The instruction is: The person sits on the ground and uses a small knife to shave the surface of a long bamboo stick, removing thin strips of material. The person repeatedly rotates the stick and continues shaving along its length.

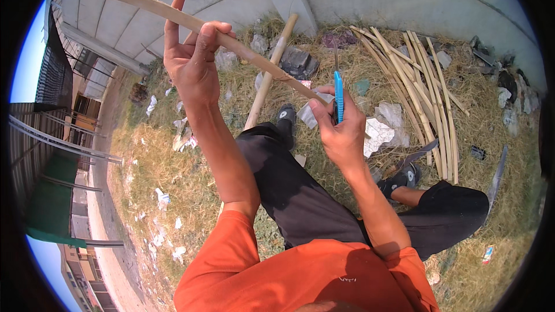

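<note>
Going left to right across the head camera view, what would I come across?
Green panel, left hand, dark grey lump, blue-handled cutter in the right hand, pile of pale strips, long curved blade.

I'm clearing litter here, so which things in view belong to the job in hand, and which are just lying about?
Job, seemingly: held pale strip, blue cutter, probably the strip pile.
Lying about: white sheet, dark grey lump, green scrap.

A big gray wall point(370, 0) stood beside dry grass point(193, 188). White scraps point(179, 252) lay about, and a dark lump point(299, 63), maybe a rock, sat near the wall.
</note>
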Tool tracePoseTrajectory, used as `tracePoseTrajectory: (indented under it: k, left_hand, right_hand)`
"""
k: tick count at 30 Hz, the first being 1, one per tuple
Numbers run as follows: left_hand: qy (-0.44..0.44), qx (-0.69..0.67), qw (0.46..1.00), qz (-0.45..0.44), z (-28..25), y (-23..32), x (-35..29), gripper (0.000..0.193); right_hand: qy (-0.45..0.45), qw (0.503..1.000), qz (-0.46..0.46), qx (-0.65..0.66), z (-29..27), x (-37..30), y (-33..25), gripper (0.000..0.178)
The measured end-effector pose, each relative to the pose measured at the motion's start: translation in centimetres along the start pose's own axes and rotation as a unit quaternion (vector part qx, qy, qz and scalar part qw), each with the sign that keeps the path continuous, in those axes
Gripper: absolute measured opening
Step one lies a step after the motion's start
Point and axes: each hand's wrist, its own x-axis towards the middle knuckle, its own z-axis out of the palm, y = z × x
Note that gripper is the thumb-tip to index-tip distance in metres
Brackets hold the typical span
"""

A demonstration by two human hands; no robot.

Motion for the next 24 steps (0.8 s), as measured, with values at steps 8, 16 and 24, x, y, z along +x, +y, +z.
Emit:
tracePoseTrajectory:
  k: [8,16,24]
  left_hand:
    - [-0.010,-0.007,1.000,0.016,0.6,1.9,-0.2,0.048]
    - [0.016,0.149,0.988,-0.028,4.1,3.7,0.0,0.078]
    - [-0.014,0.161,0.984,-0.075,4.3,4.0,-0.4,0.081]
  right_hand:
    - [-0.065,0.996,0.067,0.010,0.8,-0.4,3.1,0.024]
    - [0.051,0.999,0.003,-0.010,0.2,-0.4,2.5,0.022]
    - [0.082,0.996,0.016,-0.010,-0.2,-1.2,3.4,0.021]
